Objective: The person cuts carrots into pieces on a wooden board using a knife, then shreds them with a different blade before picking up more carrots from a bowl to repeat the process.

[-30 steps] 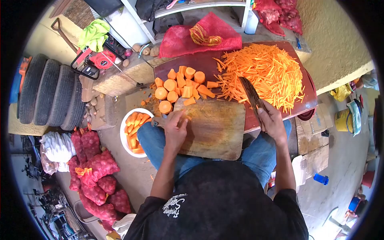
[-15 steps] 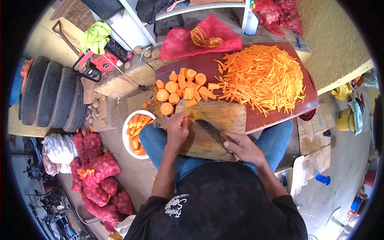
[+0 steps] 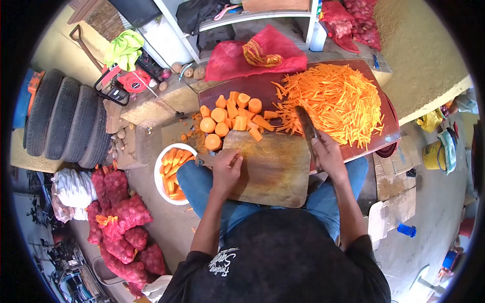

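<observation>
Apart at mid-frame, the left hand (image 3: pixel 227 171) rests at a brown wooden board's left edge, its grip unclear, nearer the chunky orange carrot pieces (image 3: pixel 219 115) at upper left, as the right hand (image 3: pixel 328 157) clasps a long dark-bladed knife (image 3: pixel 306 125) angled up-frame before orange carrot strips (image 3: pixel 336 101), upper right.

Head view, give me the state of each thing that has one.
Knife, held in right hand
Left hand, fingers curled, at the board
Cutting board, stained
Carrot strips, shredded, heaped
Carrot chunks, cut, unshredded
White bowl, holding carrots
Red sacks, filled, piled
Tyres, upright, side by side
</observation>
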### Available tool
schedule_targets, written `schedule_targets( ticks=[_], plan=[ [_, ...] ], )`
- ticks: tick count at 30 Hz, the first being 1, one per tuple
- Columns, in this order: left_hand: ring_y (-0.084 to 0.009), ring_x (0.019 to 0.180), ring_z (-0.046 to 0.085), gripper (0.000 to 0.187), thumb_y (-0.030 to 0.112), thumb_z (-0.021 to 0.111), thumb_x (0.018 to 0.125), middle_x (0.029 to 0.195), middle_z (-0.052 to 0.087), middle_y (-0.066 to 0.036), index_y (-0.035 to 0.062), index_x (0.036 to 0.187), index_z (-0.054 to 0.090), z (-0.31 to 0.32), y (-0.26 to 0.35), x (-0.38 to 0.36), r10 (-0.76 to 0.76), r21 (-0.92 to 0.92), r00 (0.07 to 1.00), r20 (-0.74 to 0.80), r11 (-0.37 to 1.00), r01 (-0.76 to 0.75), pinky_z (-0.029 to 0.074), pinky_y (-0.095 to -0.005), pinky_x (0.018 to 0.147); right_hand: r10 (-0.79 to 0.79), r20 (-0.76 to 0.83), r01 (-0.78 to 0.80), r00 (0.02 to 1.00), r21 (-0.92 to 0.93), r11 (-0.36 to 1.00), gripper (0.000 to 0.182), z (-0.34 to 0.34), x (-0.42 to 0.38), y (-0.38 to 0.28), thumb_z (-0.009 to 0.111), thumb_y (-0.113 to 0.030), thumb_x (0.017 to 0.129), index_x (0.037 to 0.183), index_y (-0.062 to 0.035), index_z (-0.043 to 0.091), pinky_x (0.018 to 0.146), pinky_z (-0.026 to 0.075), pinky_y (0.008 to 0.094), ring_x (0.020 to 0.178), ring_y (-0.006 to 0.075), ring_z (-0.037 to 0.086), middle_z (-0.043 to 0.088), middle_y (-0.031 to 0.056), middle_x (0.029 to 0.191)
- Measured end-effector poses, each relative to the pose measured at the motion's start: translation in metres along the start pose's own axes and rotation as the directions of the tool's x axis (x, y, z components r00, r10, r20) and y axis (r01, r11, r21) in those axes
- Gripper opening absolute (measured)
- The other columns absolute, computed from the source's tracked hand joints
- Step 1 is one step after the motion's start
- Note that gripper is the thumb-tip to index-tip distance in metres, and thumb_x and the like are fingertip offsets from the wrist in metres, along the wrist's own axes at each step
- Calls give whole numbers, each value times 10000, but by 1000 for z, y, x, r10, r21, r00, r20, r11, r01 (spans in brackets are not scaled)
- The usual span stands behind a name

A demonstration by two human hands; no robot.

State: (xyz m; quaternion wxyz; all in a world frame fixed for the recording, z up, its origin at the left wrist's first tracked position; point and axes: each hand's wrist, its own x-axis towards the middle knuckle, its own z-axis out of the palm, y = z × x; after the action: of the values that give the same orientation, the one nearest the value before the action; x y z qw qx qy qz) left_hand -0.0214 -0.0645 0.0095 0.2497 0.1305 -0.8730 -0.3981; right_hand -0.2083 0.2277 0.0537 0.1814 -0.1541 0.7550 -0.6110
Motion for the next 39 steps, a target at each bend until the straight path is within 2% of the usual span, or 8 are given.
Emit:
schedule_targets(
  ticks=[3, 4, 7, 12, 19, 25, 28, 39],
  plan=[
    [-401, 966, 669, 217, 58, 811, 901, 1051, 720, -159, 5, 1108, 774, 21, 8, 14, 240, 183, 969, -56, 957, -226, 526, -501, 905, 120, 73, -127, 990, 105, 986, 210, -21, -10, -14, 610, -169, 1154, 1191, 22, 687, 500, 403, 277, 555, 61, 493, 557, -33, 732],
    [-421, 1129, 685, 279, 100, 838, 909, 1186, 745, -186, 7, 1166, 782, 22, 13, 20, 175, 206, 984, 37, 962, -179, 537, -512, 992, 111, 99, -121, 989, 96, 988, 205, -20, -18, -12, 620, -173, 1153, 1200, 15, 688, 462, 378, 263, 504, 58, 492, 558, -37, 719],
    [-408, 1152, 663, 330, 108, 850, 895, 1206, 715, -181, 14, 1202, 776, 30, 32, 49, 251, 368, 965, 78, 892, -262, 523, -507, 995, 142, 185, -163, 972, 103, 981, 229, -8, -45, -5, 627, -168, 1152, 1256, 25, 690, 466, 395, 259, 508, 57, 509, 569, -34, 723],
    [-401, 1148, 637, 349, 117, 858, 882, 1191, 673, -165, 18, 1206, 776, 40, 16, 67, 226, 324, 959, 170, 907, -271, 493, -500, 987, 124, 231, -170, 965, 187, 968, 394, 13, -77, 4, 650, -192, 1155, 1468, 47, 646, 479, 432, 259, 528, 56, 545, 590, -23, 749],
    [-384, 1149, 624, 327, 101, 839, 877, 1273, 672, -143, 35, 1192, 786, 30, 6, 50, 219, 451, 967, 133, 855, -256, 471, -527, 1000, 164, 268, -207, 949, 142, 968, 356, 9, -81, 1, 629, -169, 1157, 1453, 26, 647, 488, 437, 256, 541, 56, 535, 584, -26, 805],
    [-371, 1205, 596, 309, 92, 834, 891, 1313, 665, -131, 43, 1192, 783, 29, 0, 80, 423, 490, 906, 12, 788, -374, 457, -531, 1008, 167, 278, -217, 946, 159, 963, 304, 8, -79, -3, 606, -174, 1166, 1392, 20, 665, 494, 440, 255, 545, 53, 534, 574, -23, 793],
    [-361, 1217, 588, 335, 92, 837, 895, 1306, 663, -116, 46, 1221, 774, 48, 9, 93, 417, 370, 903, 105, 827, -424, 455, -533, 1010, 140, 272, -189, 952, 161, 969, 257, 6, -81, 3, 590, -182, 1176, 1318, 19, 666, 508, 447, 251, 557, 51, 526, 560, -27, 791],
    [-365, 1200, 621, 377, 51, 765, 898, 1177, 709, -133, 66, 1275, 770, 110, -2, 152, 272, 475, 844, 462, 728, -495, 420, -545, 1015, 135, 217, -176, 967, 185, 967, 208, 9, -82, 7, 564, -206, 1185, 1148, -21, 652, 495, 426, 239, 542, 39, 519, 564, -38, 779]
  ],
)
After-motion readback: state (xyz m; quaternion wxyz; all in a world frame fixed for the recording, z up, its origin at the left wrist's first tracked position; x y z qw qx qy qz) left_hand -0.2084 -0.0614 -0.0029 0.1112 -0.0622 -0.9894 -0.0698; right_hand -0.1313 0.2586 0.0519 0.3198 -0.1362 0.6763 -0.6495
